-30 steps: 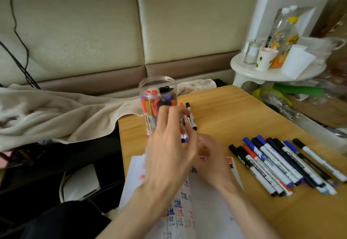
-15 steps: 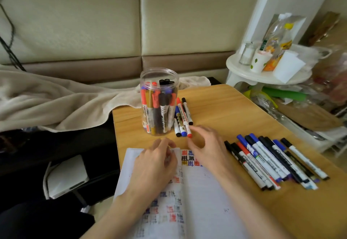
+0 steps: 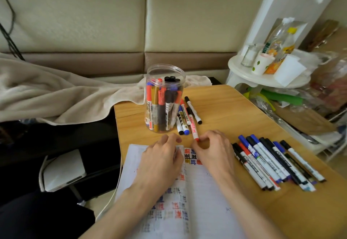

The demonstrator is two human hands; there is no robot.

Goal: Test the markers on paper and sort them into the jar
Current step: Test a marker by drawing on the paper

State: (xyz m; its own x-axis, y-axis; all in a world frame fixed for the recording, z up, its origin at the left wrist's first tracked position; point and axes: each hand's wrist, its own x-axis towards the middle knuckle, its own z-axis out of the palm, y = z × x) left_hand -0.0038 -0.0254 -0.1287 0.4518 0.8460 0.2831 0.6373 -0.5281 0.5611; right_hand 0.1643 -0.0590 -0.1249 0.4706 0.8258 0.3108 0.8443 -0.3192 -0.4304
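Paper (image 3: pixel 197 191), ruled and crowded with red, blue and black test scrawls, lies nearest me on the wooden worktop (image 3: pixel 234 111), under both forearms. My left hand (image 3: pixel 161 158) rests on the paper's far edge, fingers loosely curled, holding nothing that I can make out. My right hand (image 3: pixel 214 150) sits just beside it. Its thumb and forefinger are curled in and appear to pinch the near red end of a red marker (image 3: pixel 193 127), which lies flat and points away from the hand toward the jar (image 3: pixel 165 98).

To the right of that hand a row of markers (image 3: pixel 272 161) lies side by side, touching one another. Beyond the fingertips a few loose markers (image 3: pixel 183 124) lie against the foot of the clear jar, which stands upright, lidless and crowded with markers.

I judge the red marker light, stiff and smooth-barrelled, so it could roll or slip from an end pinch. Taking it mid-barrel would be steadier. The jar looks light and top-heavy, so a nudge could tip it.
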